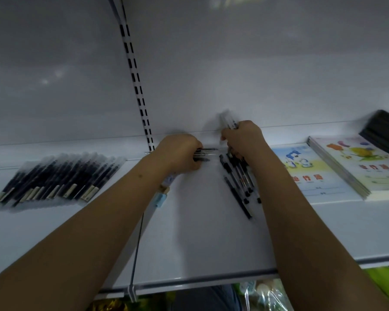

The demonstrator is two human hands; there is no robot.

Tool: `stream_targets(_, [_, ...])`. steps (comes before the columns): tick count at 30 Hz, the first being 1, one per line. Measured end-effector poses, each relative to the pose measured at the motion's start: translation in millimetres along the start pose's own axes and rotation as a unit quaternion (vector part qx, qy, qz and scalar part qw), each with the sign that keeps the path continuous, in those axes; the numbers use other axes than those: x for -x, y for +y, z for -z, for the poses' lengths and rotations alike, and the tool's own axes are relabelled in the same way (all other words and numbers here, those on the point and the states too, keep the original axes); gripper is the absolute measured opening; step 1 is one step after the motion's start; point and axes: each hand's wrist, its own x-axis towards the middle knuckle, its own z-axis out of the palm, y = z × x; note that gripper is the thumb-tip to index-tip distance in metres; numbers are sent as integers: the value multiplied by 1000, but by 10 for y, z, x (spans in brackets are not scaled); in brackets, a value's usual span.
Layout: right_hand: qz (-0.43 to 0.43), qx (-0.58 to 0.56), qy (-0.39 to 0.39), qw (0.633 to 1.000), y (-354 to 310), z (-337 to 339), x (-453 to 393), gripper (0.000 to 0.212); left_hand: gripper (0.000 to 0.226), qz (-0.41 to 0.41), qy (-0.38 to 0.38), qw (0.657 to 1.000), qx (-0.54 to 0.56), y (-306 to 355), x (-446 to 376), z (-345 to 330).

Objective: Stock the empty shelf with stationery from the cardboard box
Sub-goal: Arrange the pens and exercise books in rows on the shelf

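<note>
**Both hands busy with pens at the back of the white shelf**

A row of dark pens in clear sleeves (58,178) lies on the left part of the shelf (189,239). On the right lie two stacks of notebooks: a blue one (305,169) and, just beside it, a thicker stack with a fruit picture (355,162). A dark stack (384,129) sits behind those, at the far right. A strip with black slots (135,81) runs up the back wall, and a thin divider (136,250) crosses the shelf under the left arm.

The left hand (180,153) is curled round a few pens (206,154) that stick out to the right, low over the shelf. The right hand (243,140) grips a bundle of pens (228,121) that pokes up past its fingers toward the back wall. Loose black pens (238,185) lie on the shelf just under and in front of the right hand, pointing to the front edge.

The two hands are near each other but apart. Bare white shelf shows between the arms, all the way to the front edge.
</note>
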Motion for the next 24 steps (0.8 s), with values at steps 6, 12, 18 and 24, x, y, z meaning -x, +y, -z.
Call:
stream_targets(6, [24,-51,9,998,-57,40,41,22,26,41,67,996,52,-16,75,155])
stream_targets(12, [80,179,-51,979,-114,152,285,28,48,194,168,896,363,-17,706,381])
stream_targets(18, [95,401,-101,905,56,-13,530,41,29,246,268,759,540,-137,1083,505])
stream_targets(24, [110,347,-74,928,-44,40,580,39,18,237,316,657,642,-241,1164,604])
